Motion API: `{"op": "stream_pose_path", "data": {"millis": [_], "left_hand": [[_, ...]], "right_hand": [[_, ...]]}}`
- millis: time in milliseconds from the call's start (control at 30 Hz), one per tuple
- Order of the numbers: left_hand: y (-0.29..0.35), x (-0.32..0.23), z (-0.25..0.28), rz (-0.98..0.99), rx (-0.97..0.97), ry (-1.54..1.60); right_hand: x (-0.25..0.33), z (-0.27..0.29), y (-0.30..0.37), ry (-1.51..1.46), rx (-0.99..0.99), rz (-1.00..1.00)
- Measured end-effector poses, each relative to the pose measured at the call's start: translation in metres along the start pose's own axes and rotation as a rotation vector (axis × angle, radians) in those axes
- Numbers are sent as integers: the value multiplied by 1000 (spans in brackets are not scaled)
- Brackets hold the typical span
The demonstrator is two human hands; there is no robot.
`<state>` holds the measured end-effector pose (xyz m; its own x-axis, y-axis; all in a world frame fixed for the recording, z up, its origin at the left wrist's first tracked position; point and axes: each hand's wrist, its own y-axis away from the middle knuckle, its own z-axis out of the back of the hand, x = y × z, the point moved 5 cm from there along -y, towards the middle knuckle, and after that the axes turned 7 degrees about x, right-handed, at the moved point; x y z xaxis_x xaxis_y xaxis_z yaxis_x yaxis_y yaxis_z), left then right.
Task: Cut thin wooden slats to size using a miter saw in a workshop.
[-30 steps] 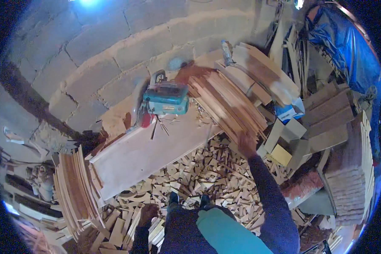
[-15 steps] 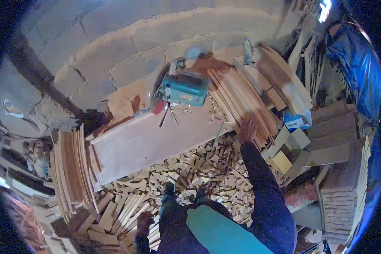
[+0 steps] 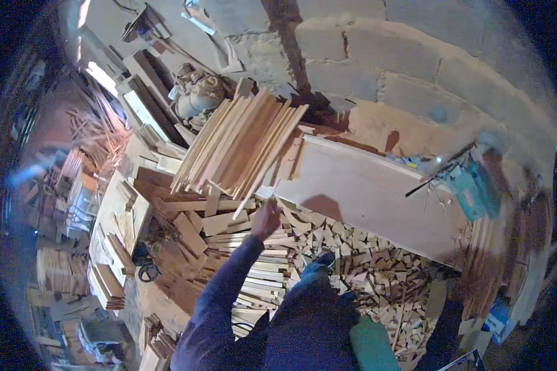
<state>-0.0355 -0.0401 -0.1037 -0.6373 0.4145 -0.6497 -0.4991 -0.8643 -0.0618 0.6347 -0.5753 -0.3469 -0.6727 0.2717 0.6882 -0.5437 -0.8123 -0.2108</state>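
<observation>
Teal cloth: the cloth (image 3: 371, 343) is hanging at the near edge, beside the person's dark clothing.
Right sleeve: the sleeve (image 3: 442, 337) is reaching toward the right strips (image 3: 486, 250); shadow is hiding the hand, so I cannot tell its grip.
Shoe: a dark shoe (image 3: 325, 260) is standing among the offcuts.
Left hand: the hand (image 3: 266, 221) is hovering near the board's near left corner, fingers pointing far; I cannot tell whether it is holding anything or how wide the grip is.
Slats: pale slats (image 3: 263, 281) are lying in a row on the near side of the left hand.
Offcuts: small wooden offcuts (image 3: 359, 253) are heaping up along the board's near side.
Left strips: the strips (image 3: 238, 145) are lying bundled just left of the board, one long strip slanting out toward the left hand.
Board: the pale board (image 3: 377, 188) is stretching from the left strips to the right strips, a dark shadow falling on its near edge.
Power tool: the teal tool (image 3: 473, 188) is sitting toward the board's far right end.
Motor: a dusty machine (image 3: 198, 96) is resting beyond the left strips.
Wall: the block wall (image 3: 408, 71) is rising behind everything.
</observation>
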Motion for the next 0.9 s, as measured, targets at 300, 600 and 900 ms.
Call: {"op": "stream_pose_path", "data": {"millis": [300, 600, 900], "left_hand": [[-111, 53, 93, 280, 30, -533], [21, 110, 62, 168, -200, -815], [5, 56, 40, 172, -53, -441]], "right_hand": [[-36, 19, 76, 81, 352, -220], [303, -235, 102, 141, 536, -326], [285, -242, 75, 234, 710, -420]]}}
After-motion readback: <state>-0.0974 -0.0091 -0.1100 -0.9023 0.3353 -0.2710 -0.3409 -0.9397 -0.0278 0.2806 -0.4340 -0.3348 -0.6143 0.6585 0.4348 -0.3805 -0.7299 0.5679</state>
